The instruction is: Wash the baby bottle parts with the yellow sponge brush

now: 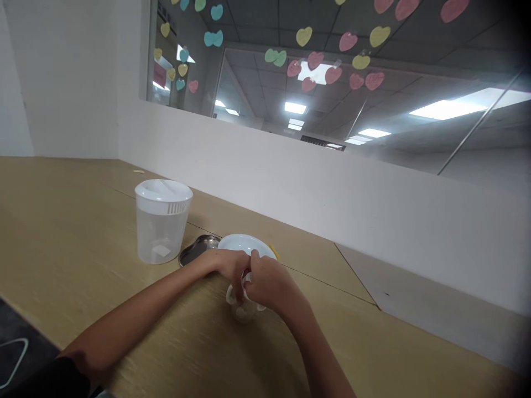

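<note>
Small white container (244, 310) upright on desk (83, 232), left hand (230, 268) and right hand (269, 284) grips clamped on it, white bowl (243, 243) just behind, open desk rightward.

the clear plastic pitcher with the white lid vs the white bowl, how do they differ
The clear plastic pitcher with a white lid stands tall, upright and see-through; the round white bowl is low, wide and opaque. The pitcher is capped by its lid, the bowl lies open. The pitcher stands apart from both hands; the bowl sits just behind the left hand and right hand. Both rest on the wooden table.
</note>
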Motion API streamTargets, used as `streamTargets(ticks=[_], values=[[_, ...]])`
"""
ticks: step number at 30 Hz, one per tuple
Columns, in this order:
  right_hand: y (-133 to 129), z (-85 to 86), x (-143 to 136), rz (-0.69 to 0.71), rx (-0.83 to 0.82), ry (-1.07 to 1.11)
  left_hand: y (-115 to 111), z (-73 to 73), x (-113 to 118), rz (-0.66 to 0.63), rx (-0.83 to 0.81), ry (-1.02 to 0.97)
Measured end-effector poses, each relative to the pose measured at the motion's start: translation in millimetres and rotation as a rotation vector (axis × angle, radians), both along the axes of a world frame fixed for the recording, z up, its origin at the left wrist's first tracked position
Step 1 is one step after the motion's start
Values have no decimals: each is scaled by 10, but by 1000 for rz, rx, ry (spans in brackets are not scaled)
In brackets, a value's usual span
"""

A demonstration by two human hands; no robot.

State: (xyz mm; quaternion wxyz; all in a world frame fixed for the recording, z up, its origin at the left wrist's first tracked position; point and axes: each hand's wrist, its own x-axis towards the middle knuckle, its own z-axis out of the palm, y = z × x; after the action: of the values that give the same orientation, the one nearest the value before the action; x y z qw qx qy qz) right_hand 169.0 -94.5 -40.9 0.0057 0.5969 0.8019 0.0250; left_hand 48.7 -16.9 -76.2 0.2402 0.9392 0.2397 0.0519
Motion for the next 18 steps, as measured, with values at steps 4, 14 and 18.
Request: streamTargets(ticks=[4, 14, 18], values=[[11, 5, -10, 13, 25, -24, -3, -33, 17, -2, 27, -18], [-16, 77, 109, 66, 29, -45, 23, 215, -240, 118, -102, 207], [-129, 231, 181, 92, 52, 8, 288, 239, -582, 444, 103, 164]])
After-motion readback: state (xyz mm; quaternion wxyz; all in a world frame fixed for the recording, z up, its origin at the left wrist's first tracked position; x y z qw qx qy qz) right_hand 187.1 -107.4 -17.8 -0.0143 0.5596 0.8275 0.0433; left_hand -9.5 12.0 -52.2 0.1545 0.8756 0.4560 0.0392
